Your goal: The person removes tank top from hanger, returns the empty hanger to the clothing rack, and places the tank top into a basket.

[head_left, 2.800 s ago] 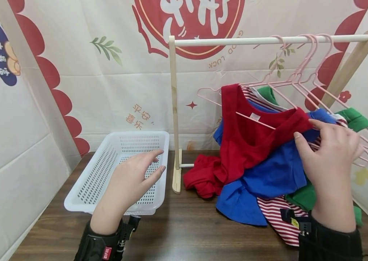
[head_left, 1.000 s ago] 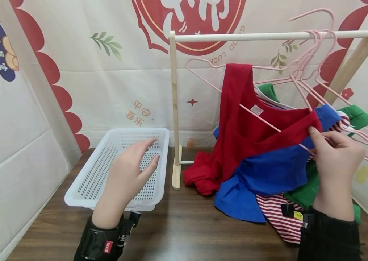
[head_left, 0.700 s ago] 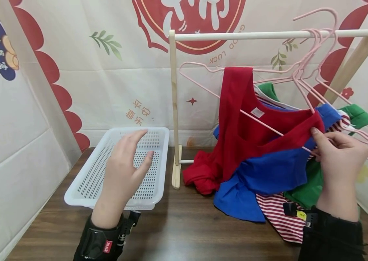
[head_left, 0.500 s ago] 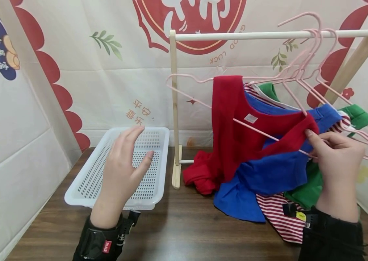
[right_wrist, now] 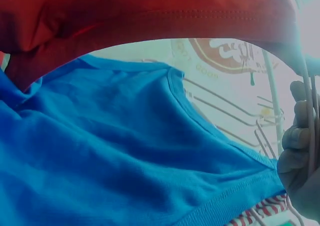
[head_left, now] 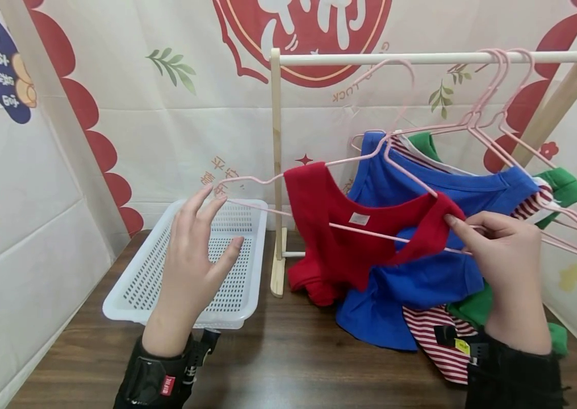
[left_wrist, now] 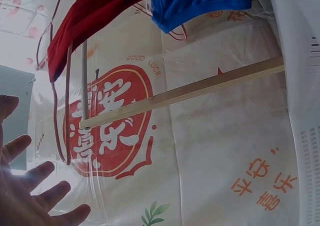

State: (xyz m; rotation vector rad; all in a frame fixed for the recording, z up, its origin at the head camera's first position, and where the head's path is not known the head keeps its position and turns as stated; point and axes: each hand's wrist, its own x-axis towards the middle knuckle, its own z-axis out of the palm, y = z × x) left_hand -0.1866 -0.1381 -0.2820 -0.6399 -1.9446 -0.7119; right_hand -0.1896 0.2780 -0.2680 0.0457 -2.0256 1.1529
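Note:
My right hand (head_left: 505, 250) pinches one end of a pink hanger (head_left: 249, 179) together with the shoulder strap of a red sleeveless top (head_left: 339, 238). That hanger tilts down to the left, its hook just below the rail and off it. The top's lower part bunches up on the table. My left hand (head_left: 193, 255) is held above the basket with fingers spread, fingertips right by the hanger's other end; in the left wrist view this hand (left_wrist: 35, 191) holds nothing. Behind the red top hangs a blue top (head_left: 421, 270), large in the right wrist view (right_wrist: 110, 141).
A wooden clothes rack with a white rail (head_left: 339, 59) stands at the right. Red-striped (head_left: 439, 352) and green (head_left: 567, 196) garments hang there on more pink hangers. A white perforated basket (head_left: 130, 307) sits left on the brown table (head_left: 293, 363). Printed cloth covers the walls.
The red top's hanger has been lifted off the rail, then moved left and down in my right hand. My left hand has opened wider and shifted slightly left.

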